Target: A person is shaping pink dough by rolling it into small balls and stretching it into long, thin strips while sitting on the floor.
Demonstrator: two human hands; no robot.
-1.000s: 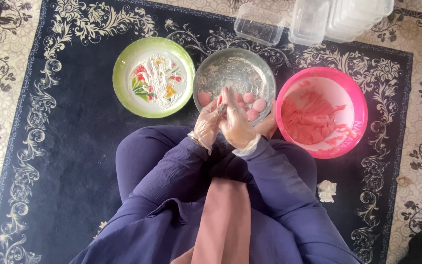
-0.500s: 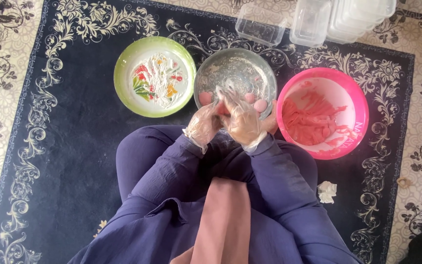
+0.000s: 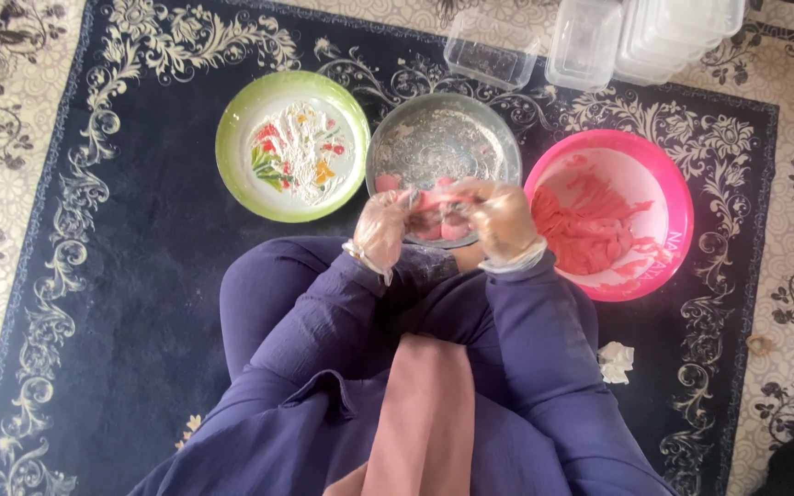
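Note:
My left hand and my right hand both wear thin clear gloves. Between them they hold a stretched pink strip of dough, just above the near rim of a round metal bowl. Several small pink dough pieces lie in the near part of that bowl. To the right sits a pink plastic bowl with a mass of pink dough strips. To the left lies a green-rimmed plate with a flower pattern and white flour dust.
Clear plastic containers and one single tray stand at the far edge of the dark patterned rug. A crumpled white tissue lies by my right knee. My crossed legs in purple fill the near middle.
My hands have drawn apart a little and the pink dough piece between them has been stretched into a strip. The bowls and plate have not moved.

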